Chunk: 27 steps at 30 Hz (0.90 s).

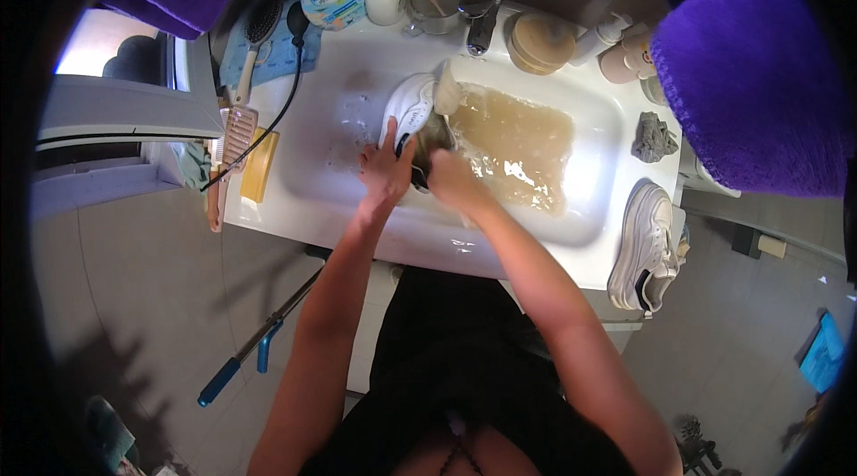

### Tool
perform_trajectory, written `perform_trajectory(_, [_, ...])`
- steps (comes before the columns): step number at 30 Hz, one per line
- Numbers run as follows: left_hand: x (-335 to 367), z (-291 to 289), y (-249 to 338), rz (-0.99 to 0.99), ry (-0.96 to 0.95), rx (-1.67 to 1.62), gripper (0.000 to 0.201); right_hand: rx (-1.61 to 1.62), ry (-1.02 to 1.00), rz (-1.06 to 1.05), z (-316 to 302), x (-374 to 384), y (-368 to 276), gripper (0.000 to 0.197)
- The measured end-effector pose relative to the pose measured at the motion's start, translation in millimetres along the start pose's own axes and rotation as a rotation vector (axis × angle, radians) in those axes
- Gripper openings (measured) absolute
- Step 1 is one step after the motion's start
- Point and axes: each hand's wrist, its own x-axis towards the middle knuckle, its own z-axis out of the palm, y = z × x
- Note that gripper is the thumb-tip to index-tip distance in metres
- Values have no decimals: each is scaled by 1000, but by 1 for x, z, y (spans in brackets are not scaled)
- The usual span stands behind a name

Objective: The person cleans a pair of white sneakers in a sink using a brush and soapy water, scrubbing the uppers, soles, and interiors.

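Shoe (406, 107) in sink (596, 181), gripped by left hand (386, 172), fingers spread; cannot tell right hand's (453, 178) hold.
Open room over murky water (522, 138); second shoe (640, 242) on right edge; grey floor (161, 271).

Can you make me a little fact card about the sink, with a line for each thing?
Left hand: holding the white sneaker
Right hand: at that sneaker's opening, blurred; grip unclear
Sink: holds murky brown water
Other sneaker: at the sink's right edge
Faucet: at the sink's back edge
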Motion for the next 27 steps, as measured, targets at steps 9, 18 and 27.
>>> perform_trajectory(9, [-10,0,12,19,17,52,63,104,-309,-102,-39,-14,13,32])
perform_trajectory(18, [-8,3,11,-10,16,-1,65,343,47,337,-58,-58,85,51])
perform_trajectory(27, [-8,-2,18,-76,-33,-18,76,532,151,351,-36,-78,80,48])
